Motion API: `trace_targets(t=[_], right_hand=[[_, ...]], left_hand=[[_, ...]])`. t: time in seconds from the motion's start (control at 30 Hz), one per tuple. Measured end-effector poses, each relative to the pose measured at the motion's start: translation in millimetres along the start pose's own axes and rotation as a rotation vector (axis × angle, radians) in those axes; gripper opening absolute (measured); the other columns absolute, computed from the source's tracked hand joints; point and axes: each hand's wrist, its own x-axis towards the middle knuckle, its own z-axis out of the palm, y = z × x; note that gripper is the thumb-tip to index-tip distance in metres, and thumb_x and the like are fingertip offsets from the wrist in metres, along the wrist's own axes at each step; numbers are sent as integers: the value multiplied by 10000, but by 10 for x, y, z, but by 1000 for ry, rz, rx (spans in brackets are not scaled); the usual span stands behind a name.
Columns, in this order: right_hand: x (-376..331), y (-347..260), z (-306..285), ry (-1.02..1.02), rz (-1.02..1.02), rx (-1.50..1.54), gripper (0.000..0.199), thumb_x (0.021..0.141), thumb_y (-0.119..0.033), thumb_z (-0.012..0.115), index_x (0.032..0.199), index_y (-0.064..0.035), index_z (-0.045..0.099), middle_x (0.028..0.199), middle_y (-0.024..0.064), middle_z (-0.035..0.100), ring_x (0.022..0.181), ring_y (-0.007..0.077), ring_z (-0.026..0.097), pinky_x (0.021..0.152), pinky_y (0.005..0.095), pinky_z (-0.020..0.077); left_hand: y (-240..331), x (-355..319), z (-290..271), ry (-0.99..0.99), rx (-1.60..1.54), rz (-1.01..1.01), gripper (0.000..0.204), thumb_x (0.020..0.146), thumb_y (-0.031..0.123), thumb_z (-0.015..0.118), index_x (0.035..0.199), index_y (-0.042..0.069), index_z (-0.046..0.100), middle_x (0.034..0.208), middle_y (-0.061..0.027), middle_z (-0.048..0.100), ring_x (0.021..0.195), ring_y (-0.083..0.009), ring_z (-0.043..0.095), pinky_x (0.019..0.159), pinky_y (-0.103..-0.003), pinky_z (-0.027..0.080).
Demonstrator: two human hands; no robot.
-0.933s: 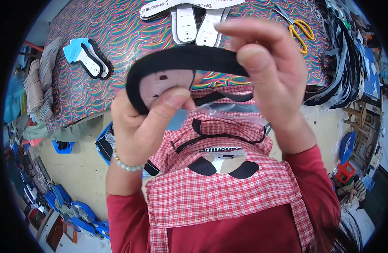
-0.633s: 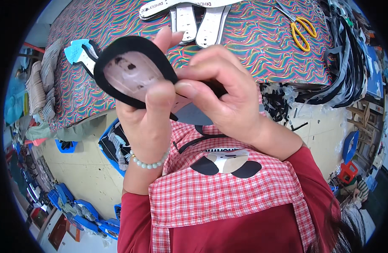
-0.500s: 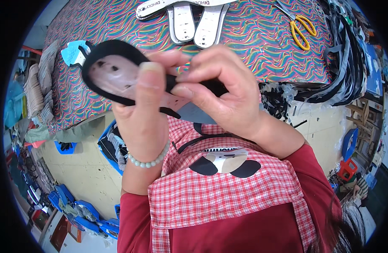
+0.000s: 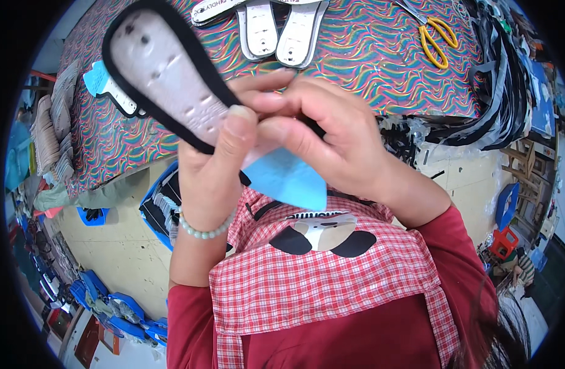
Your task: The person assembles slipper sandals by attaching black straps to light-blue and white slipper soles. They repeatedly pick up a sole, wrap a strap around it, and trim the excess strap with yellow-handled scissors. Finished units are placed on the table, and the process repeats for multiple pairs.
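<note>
A shoe sole (image 4: pixel 165 74), pale with small dark marks and a black edging strip around its rim, is held up tilted over the near edge of the table. My left hand (image 4: pixel 216 147) grips its narrower part, thumb on top and fingers underneath. My right hand (image 4: pixel 338 129) is closed with thumb and fingers pinching at the sole's right side. What lies between those fingertips is mostly hidden, though a bit of black shows behind them. From below both hands a light blue flap (image 4: pixel 290 181) of the sole hangs toward my apron.
Several pale soles (image 4: pixel 258 31) lie at the table's far side, with yellow-handled scissors (image 4: pixel 436 40) to their right. Another blue-ended sole (image 4: pixel 113 92) rests at left near folded grey cloth (image 4: pixel 55 132). Black strips (image 4: pixel 510 80) hang at right. A blue bin (image 4: pixel 161 206) stands below.
The sole has swung up and away, showing more of its surface. Its blue flap has come into fuller view below my hands. Both hands keep their hold, shifting slightly.
</note>
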Motion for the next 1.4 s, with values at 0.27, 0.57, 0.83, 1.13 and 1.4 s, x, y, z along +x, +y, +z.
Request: trace_targets(t=[0.27, 0.57, 0.83, 1.13, 1.4], right_hand=[[-250, 75, 5, -212, 299, 74, 223, 908, -207, 560, 923, -4, 652, 759, 148, 613, 684, 280, 610, 606, 362, 472], [-260, 28, 177, -162, 138, 33, 367, 853, -253, 637, 1122, -14, 566, 952, 163, 606, 833, 323, 624, 698, 364, 497], [-312, 689, -695, -144, 276, -128, 314, 900, -190, 602, 1179, -47, 607, 1204, 96, 613, 1053, 215, 596, 896, 324, 468], [-312, 1607, -2573, -136, 542, -1138, 591, 838, -313, 680, 1318, -34, 477, 940, 133, 618, 855, 217, 621, 758, 332, 483], [-532, 1300, -1990, 37, 723, -501, 623, 854, -267, 666, 1326, 53, 415, 779, 84, 574, 690, 178, 580, 637, 294, 482]], left_hand=[[46, -144, 31, 247, 74, 15, 236, 943, 148, 557, 962, -82, 602, 827, -146, 661, 781, -218, 654, 783, -361, 521], [103, -39, -394, -349, 280, -99, 450, 936, 273, 469, 1190, -93, 539, 1226, -238, 555, 1218, -305, 483, 1033, -417, 354], [79, -101, -817, -142, -107, -762, 318, 882, 217, 567, 1073, -37, 550, 942, -166, 625, 795, -203, 634, 665, -295, 519], [-190, 240, -338, 202, -683, -781, 318, 984, 213, 452, 1244, 33, 486, 868, -126, 571, 628, -151, 529, 487, -230, 469], [-221, 197, -282, 68, -667, -714, 348, 964, 227, 495, 1211, -17, 509, 935, -134, 662, 804, -201, 669, 707, -318, 551]])
